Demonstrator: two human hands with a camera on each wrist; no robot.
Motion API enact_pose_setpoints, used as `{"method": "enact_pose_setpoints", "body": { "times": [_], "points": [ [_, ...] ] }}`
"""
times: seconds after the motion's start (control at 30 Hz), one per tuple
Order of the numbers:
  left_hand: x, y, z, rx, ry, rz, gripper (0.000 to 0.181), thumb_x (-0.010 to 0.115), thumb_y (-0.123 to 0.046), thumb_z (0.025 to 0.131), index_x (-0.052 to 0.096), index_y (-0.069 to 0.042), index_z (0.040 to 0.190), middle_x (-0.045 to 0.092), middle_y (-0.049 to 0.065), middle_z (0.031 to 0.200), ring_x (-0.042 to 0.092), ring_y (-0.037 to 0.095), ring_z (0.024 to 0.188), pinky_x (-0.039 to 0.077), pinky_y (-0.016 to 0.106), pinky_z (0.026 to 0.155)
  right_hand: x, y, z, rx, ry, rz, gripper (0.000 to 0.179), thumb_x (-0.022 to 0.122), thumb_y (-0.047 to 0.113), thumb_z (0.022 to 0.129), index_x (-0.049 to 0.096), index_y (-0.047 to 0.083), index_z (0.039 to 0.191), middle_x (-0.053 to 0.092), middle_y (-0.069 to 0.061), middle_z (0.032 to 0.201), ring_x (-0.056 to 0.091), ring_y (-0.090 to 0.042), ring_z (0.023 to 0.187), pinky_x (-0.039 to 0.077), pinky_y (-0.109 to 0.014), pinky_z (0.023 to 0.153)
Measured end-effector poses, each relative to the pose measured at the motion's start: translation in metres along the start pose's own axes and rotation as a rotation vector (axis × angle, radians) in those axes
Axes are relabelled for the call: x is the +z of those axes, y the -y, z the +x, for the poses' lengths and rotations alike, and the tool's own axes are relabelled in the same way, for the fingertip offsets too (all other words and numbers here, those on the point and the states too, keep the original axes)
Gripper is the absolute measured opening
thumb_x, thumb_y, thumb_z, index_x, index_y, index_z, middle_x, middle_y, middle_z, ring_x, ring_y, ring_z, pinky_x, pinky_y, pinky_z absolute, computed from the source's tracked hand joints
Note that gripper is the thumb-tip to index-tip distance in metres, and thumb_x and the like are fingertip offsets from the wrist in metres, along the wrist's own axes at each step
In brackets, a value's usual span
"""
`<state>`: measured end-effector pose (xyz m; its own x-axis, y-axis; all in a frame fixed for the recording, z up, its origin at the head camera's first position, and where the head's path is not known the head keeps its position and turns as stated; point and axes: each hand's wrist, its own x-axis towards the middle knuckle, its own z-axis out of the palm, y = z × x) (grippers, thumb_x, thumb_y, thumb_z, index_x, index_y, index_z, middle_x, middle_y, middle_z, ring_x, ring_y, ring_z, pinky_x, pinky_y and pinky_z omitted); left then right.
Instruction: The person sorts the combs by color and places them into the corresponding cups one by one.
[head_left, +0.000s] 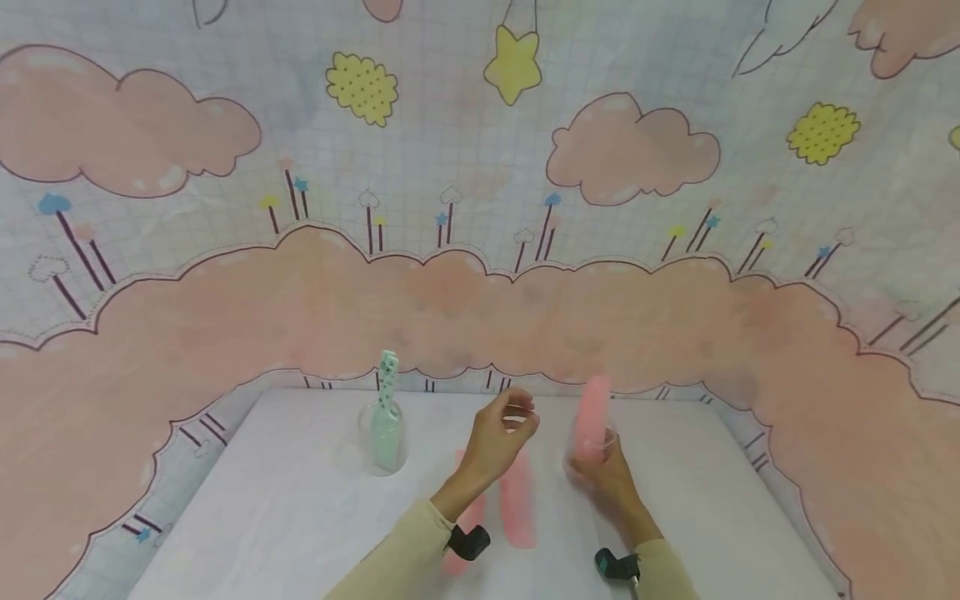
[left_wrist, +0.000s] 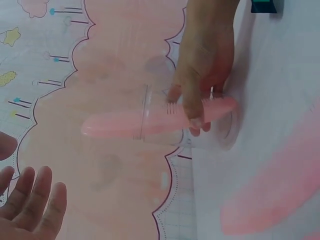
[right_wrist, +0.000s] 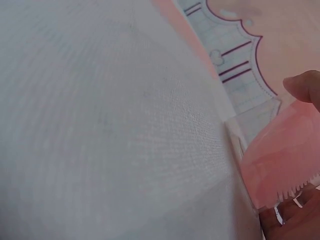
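My right hand [head_left: 609,475] grips a clear cup [head_left: 572,458] near the table's back edge. A pink comb [head_left: 595,408] stands in this cup, its upper part above the rim. In the right wrist view, the teeth of the pink comb [right_wrist: 282,160] show through the cup wall. My left hand [head_left: 501,433] hovers left of the cup with bent, relaxed fingers and nothing in them. Beneath the left arm lie two more pink combs, one [head_left: 517,508] in plain view, the other [head_left: 471,517] partly hidden by the forearm.
Another clear cup [head_left: 366,433] stands at the back left. It holds a mint-green item [head_left: 386,437] and a spotted green piece [head_left: 387,375] that rises above the rim. White cloth covers the table [head_left: 300,517], and a patterned curtain [head_left: 420,317] hangs behind and at the sides.
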<state>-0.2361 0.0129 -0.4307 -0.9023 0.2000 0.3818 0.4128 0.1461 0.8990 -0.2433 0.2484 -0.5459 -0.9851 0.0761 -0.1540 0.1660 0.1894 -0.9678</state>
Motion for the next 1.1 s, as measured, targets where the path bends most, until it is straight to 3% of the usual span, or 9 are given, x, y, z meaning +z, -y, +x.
{"method": "enact_pose_setpoints", "body": {
  "times": [0.3,0.47,0.73,1.1],
  "points": [
    [-0.02,0.02,-0.021,-0.052,-0.01,0.063,0.023,0.066,-0.013,0.092,0.06,-0.016,0.114,0.066,0.0,0.109,0.066,0.015,0.102,0.056,0.025,0.086,0.0,0.0,-0.002,0.014,-0.024,-0.065,0.093,0.078,0.029,0.082,0.017,0.02,0.152,0.036,-0.013,0.152,0.045,-0.035,0.132,0.045,-0.051,0.105],
    [-0.029,0.032,-0.034,-0.065,-0.002,0.082,0.025,0.067,-0.011,0.09,0.06,-0.013,0.114,0.067,0.004,0.108,0.067,0.021,0.101,0.057,0.026,0.083,0.0,-0.003,-0.001,-0.006,-0.03,-0.105,0.093,0.078,0.028,0.082,0.018,0.016,0.152,0.035,-0.016,0.153,0.042,-0.037,0.135,0.039,-0.057,0.11],
    [-0.041,0.047,-0.055,-0.162,0.032,0.11,0.04,0.067,-0.015,0.091,0.054,-0.012,0.129,0.066,0.011,0.121,0.063,0.029,0.116,0.052,0.051,0.096,0.002,-0.004,-0.003,-0.001,-0.035,-0.1,0.093,0.078,0.025,0.081,0.018,0.012,0.151,0.033,-0.019,0.154,0.039,-0.04,0.137,0.034,-0.06,0.112],
    [-0.051,0.059,-0.073,-0.266,0.108,0.272,0.057,0.07,-0.019,0.087,0.047,-0.002,0.136,0.059,0.021,0.132,0.055,0.039,0.124,0.046,0.056,0.101,0.001,-0.004,-0.004,0.0,-0.021,-0.091,0.092,0.079,0.028,0.082,0.019,0.015,0.151,0.035,-0.016,0.152,0.044,-0.036,0.132,0.041,-0.055,0.108]
  ]
}}
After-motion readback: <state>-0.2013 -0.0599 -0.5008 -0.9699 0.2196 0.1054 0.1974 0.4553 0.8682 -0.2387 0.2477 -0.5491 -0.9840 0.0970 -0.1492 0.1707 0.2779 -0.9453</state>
